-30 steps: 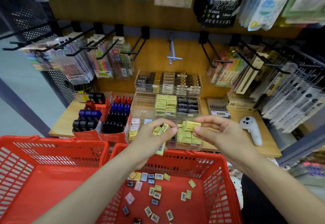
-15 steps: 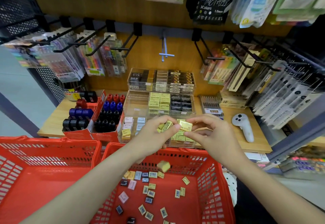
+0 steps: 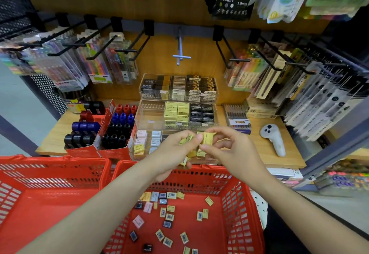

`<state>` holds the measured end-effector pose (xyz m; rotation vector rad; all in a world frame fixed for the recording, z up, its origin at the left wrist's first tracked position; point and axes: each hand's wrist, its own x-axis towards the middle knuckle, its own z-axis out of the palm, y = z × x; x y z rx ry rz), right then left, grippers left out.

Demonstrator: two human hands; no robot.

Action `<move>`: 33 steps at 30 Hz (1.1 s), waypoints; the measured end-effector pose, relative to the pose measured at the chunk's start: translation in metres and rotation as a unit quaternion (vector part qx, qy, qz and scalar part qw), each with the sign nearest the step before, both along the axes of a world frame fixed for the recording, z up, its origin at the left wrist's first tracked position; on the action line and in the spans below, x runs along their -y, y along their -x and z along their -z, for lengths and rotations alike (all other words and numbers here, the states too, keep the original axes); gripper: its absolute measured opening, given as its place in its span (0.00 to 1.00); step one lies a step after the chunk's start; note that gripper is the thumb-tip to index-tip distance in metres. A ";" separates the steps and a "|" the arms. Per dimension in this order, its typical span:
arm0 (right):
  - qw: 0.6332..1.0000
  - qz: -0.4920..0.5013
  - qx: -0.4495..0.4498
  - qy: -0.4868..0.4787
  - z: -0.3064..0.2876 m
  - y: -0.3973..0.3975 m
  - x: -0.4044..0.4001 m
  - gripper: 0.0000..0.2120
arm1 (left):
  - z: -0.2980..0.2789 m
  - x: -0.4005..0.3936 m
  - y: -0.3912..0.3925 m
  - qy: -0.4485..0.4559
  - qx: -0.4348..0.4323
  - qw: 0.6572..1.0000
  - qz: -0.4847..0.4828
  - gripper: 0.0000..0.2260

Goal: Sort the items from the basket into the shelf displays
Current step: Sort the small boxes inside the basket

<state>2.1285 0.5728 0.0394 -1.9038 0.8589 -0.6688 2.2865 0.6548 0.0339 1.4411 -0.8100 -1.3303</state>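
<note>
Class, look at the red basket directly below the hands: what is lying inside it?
The red basket holds loose small erasers scattered on its floor: mostly yellow, some pink, grey and black, many barcode side up. The left forearm covers the near-left part, so anything there is hidden.

A stationery shop: packaged pens [image 3: 95, 64] hang on display hooks [image 3: 127, 50] above red shopping baskets [image 3: 239, 203].

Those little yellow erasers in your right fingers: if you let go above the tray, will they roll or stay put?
Probably stay put: the yellow eraser pinched by the right hand is a flat-sided block, like those lying flat in the basket. Likely light, since fingertips alone hold it. Its wrapper looks smooth, so it may slide a little.
</note>
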 end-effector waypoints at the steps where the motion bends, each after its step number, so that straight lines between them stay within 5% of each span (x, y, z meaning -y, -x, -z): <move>1: 1.000 0.015 0.012 -0.010 0.000 0.000 0.001 0.16 | 0.001 0.000 0.000 -0.006 0.004 1.000 0.009 0.13; 8: 0.993 -0.050 0.042 -0.100 -0.006 0.008 0.009 0.20 | -0.001 -0.001 -0.010 -0.002 0.031 0.997 0.073 0.11; 15: 0.988 -0.150 -0.016 0.012 -0.007 0.021 0.018 0.16 | -0.007 -0.002 -0.021 -0.005 0.096 0.979 0.178 0.11; 23: 0.980 0.083 -0.139 0.117 0.056 0.021 0.066 0.11 | 0.030 0.006 -0.018 -0.035 0.176 0.983 0.038 0.11; 33: 0.957 0.129 -0.215 0.147 0.131 -0.013 0.092 0.14 | 0.043 0.015 -0.024 -0.023 0.154 0.988 -0.002 0.05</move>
